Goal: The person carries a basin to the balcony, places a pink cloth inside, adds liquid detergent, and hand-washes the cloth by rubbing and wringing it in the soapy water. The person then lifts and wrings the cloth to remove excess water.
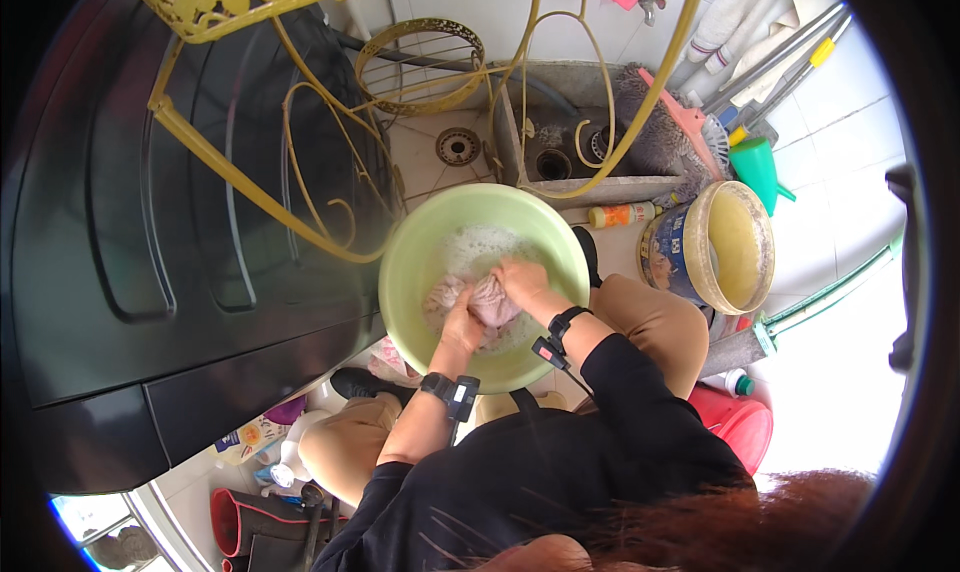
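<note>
A light green plastic basin point(409, 264) stands in front of me, between my knees. White suds point(484, 248) float on the water in it. Both hands grip a wet, pale pink cloth point(493, 306) over the basin. My left hand point(463, 323) pinches its near side, with the thumb on top. Closed around the cloth's upper right edge is my right hand point(521, 281). Part of the cloth spreads left into the foam, and its lower folds are partly hidden by my hands. Each wrist wears a black strap with a small device.
A yellow metal plant stand point(247, 189) arches over the basin's far side. Left is a large dark cabinet-like appliance point(225, 234). Behind lie a floor drain point(457, 147) and a concrete mop sink point(600, 189) with a grey mop point(652, 137). A paint bucket point(739, 246) stands right.
</note>
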Tool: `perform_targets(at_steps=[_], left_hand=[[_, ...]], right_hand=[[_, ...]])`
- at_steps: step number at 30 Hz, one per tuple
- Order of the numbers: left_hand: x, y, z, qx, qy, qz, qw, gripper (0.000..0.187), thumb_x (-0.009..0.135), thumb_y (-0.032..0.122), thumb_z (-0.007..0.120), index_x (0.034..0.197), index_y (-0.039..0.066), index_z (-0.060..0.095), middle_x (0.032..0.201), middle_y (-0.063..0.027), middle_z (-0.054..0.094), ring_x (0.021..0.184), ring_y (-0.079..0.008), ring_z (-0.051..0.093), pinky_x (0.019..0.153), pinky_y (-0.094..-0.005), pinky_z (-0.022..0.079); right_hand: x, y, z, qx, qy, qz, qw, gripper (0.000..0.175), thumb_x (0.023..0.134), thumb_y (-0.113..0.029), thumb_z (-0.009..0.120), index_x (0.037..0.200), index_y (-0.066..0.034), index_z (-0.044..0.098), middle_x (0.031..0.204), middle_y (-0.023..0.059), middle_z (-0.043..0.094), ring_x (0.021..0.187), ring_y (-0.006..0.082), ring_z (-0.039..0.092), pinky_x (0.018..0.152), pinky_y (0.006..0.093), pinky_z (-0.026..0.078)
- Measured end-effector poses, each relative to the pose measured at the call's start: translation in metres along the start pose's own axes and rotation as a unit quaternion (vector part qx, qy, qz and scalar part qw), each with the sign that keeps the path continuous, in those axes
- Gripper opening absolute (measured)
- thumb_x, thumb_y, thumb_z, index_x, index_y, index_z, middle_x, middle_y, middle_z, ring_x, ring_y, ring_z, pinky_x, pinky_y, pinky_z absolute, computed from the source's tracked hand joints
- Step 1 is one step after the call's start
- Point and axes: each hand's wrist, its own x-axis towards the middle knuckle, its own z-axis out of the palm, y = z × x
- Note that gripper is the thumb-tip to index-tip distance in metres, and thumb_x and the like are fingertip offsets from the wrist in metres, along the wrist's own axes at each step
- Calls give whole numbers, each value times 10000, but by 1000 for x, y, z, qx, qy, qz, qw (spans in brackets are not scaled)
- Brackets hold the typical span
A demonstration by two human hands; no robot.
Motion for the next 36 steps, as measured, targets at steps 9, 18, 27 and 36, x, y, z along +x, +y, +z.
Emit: perform_targets(at_steps=[9, 18, 27, 36], left_hand=[[12, 0, -31, -56, 10, -29, 998, 602, 904, 503, 571, 1323, 87, 455, 1372, -85, 459, 1292, -226, 411, 1071, -401, 343], [26, -24, -31, -151, -26, 36, 987, 306, 978, 300, 444, 1178, 97, 557, 1155, -66, 599, 1117, -201, 544, 963, -345, 447], [63, -40, -89, 102, -189, 121, 969, 298, 953, 328, 476, 1088, 76, 559, 1078, -90, 598, 1069, -222, 539, 960, -376, 454], [-6, 16, -2, -60, 154, -19, 986, 678, 922, 482, 540, 1402, 44, 346, 1435, -157, 393, 1332, -296, 372, 1123, -441, 277]], right_hand=[[-17, -62, 1, 452, -168, 23, 876, 300, 785, 30, 526, 1053, -66, 620, 1057, 140, 634, 968, 308, 639, 815, 379, 517], [-26, -97, -39, 167, -64, 8, 984, 226, 867, -318, 585, 859, -92, 602, 808, 148, 628, 712, 360, 622, 626, 452, 502], [-52, -118, -28, 200, 24, -142, 969, 198, 850, -303, 615, 801, -112, 592, 758, 134, 627, 677, 377, 620, 591, 462, 498], [7, 16, 3, 60, 5, 77, 995, 389, 842, -274, 647, 1169, -90, 545, 1107, 201, 568, 943, 370, 597, 763, 454, 510]])
